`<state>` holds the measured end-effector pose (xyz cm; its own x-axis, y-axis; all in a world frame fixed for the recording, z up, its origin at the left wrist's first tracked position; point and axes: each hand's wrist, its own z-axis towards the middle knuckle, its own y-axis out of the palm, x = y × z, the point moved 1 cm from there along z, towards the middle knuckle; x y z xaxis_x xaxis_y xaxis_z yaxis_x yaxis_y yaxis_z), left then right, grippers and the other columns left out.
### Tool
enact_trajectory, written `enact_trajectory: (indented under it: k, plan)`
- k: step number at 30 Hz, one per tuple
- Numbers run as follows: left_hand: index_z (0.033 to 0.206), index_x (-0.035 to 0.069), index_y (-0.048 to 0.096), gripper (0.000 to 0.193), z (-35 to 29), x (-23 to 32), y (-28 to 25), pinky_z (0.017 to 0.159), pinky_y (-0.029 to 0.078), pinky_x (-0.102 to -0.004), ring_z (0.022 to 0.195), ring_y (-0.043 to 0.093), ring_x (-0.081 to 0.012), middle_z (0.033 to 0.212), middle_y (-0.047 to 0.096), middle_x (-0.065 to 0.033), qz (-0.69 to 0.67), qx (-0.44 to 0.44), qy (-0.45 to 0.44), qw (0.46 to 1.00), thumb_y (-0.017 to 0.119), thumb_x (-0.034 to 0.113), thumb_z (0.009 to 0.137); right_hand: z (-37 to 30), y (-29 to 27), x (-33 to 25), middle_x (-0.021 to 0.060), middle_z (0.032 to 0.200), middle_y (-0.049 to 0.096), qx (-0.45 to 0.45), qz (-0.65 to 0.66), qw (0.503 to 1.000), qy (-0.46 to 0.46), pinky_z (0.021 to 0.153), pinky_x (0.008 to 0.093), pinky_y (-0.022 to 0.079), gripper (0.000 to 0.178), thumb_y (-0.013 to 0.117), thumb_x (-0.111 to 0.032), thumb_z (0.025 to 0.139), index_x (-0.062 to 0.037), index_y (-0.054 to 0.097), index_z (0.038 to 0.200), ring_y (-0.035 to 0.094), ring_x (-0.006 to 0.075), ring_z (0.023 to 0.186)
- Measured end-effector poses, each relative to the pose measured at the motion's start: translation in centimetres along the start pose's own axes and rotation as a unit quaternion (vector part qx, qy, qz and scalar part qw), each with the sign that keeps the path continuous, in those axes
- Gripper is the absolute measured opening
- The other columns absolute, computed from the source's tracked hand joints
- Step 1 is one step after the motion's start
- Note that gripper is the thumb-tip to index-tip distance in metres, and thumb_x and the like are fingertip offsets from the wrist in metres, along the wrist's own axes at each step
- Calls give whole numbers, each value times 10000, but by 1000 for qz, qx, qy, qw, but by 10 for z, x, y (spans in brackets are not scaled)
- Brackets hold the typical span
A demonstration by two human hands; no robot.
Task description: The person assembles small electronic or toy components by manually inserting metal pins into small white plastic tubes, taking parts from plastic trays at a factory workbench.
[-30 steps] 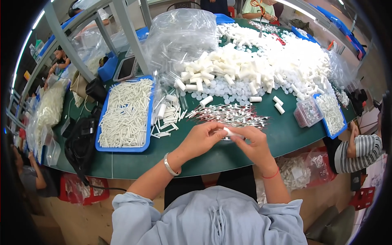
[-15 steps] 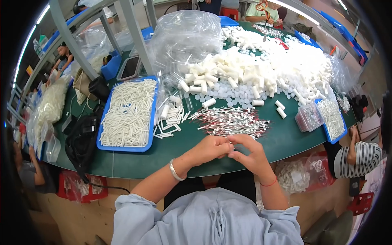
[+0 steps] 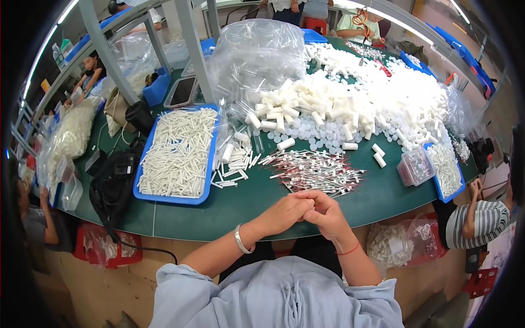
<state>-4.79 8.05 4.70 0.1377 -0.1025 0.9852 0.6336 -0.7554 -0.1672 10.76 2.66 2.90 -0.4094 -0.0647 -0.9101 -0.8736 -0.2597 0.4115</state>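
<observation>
My left hand point(image 3: 287, 215) and my right hand point(image 3: 324, 212) meet above the near edge of the green table point(image 3: 229, 210), fingers closed against each other. Whatever they pinch is hidden behind the fingers. Just beyond them lies a loose pile of thin white sticks with fine red wire ends point(image 3: 317, 170). Left of that pile are scattered short white tubes point(image 3: 240, 161). A blue tray point(image 3: 206, 191) farther left is heaped with similar thin white tubes point(image 3: 178, 156).
Behind the pile spread thick white cylinders point(image 3: 350, 98) and translucent round discs point(image 3: 306, 131). A large clear plastic bag point(image 3: 257, 54) stands at the back. On the right are a clear box point(image 3: 416, 167) and a smaller blue tray point(image 3: 452, 194). A grey metal post point(image 3: 197, 49) rises at left.
My hands have drawn slightly nearer to me, and the right fingers, arched before, now fold against the left ones. The view has shifted a little.
</observation>
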Motion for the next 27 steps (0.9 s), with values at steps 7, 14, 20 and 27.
enact_trajectory:
  k: [7, 14, 20, 27]
  plan:
    - [729, 39, 530, 366, 4, -8, 8, 509, 311, -247, 553, 387, -89, 635, 475, -2, -97, -1, 33, 995, 395, 290, 960, 1, 12, -10, 113, 1209, 596, 38, 33, 998, 26, 893, 341, 544, 382, 649, -99, 901, 22, 534, 1244, 627, 194, 1017]
    - [736, 21, 555, 356, 4, -7, 17, 432, 281, -217, 488, 392, -71, 634, 511, -20, -318, 40, -84, 943, 412, 270, 946, -5, 9, -10, 155, 1316, 538, 14, 111, 993, 28, 841, 340, 561, 397, 503, -178, 994, 9, 472, 1343, 649, 172, 944]
    - [751, 20, 545, 339, 5, -2, 23, 426, 281, -209, 494, 403, -71, 643, 512, -25, -242, 42, -67, 967, 404, 259, 946, -10, 2, -5, 196, 1363, 494, 2, 138, 990, 10, 847, 391, 569, 427, 549, -198, 974, -40, 471, 1362, 615, 224, 1077]
    - [770, 47, 498, 369, 8, -5, 26, 440, 306, -228, 488, 378, -90, 626, 474, -23, -398, -53, -109, 909, 355, 321, 973, -30, 1, -5, 172, 1379, 479, 49, 163, 983, 75, 914, 412, 525, 560, 594, -219, 952, -14, 374, 1425, 577, 231, 1144]
